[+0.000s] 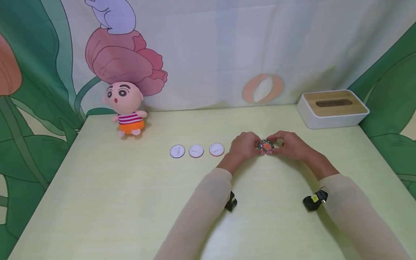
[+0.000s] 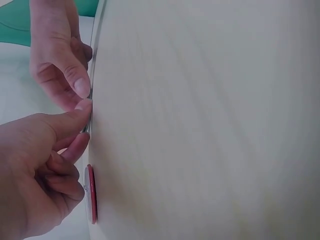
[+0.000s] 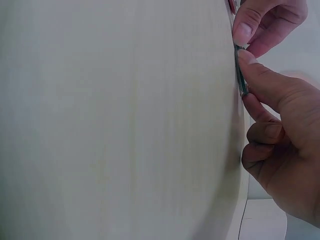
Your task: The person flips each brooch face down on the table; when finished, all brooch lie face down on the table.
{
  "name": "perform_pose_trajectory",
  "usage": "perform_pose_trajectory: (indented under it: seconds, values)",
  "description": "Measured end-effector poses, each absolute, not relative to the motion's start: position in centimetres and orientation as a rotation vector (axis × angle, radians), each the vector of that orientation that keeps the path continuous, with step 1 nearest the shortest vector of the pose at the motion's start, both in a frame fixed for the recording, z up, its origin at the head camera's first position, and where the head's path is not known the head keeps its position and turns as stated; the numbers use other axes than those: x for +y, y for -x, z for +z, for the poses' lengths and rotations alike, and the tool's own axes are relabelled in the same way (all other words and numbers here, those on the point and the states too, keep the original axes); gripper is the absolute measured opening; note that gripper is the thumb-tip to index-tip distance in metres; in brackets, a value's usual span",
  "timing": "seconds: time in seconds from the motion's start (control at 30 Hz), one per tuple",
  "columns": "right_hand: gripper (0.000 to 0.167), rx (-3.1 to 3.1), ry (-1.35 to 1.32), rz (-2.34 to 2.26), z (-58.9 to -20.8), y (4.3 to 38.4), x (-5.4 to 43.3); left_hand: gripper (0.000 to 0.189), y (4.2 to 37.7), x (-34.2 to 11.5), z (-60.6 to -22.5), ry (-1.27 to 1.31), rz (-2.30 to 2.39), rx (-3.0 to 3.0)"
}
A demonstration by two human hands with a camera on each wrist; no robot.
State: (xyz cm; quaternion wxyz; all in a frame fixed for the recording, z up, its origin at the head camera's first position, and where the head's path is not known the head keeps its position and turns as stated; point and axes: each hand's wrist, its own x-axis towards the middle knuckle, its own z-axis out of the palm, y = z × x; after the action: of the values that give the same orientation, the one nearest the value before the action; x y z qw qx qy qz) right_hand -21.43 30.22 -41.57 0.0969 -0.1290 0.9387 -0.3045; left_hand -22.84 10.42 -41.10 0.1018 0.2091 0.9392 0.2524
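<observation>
Between my two hands is a small round disc [image 1: 266, 145] with a dark patterned rim and an orange-red middle. My left hand [image 1: 245, 147] pinches its left edge by thumb and finger. On the opposite edge, my right hand [image 1: 290, 145] does the same. Seen from the right wrist, the disc [image 3: 240, 72] shows only as a thin dark-green edge, just at the tabletop. Left of my left hand lie three white-faced discs in a row: a near one [image 1: 216, 149], a middle one [image 1: 196, 151] and a far one [image 1: 177, 151]. Small marks on them are too fine to read.
A doll [image 1: 130, 108] in a striped top and orange shorts stands at the back left of the pale table [image 1: 130, 209]. A white tissue box [image 1: 333, 108] with a wooden lid sits at the back right. Behind hangs a printed curtain [image 1: 208, 54].
</observation>
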Motion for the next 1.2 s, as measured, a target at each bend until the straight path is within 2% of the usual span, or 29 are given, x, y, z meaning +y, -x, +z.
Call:
perform_pose_trajectory:
  seconds: [0.8, 1.2]
  values:
    - [0.045, 2.825, 0.431, -0.923, -41.56, 21.44, 30.32, 0.03, 22.9, 10.71, -41.05, -0.573, 0.745, 2.784]
    - [0.028, 2.84, 0.482, -1.007, -41.83, 21.59, 30.2, 0.03, 22.83, 10.67, -41.27, -0.562, 0.886, 2.782]
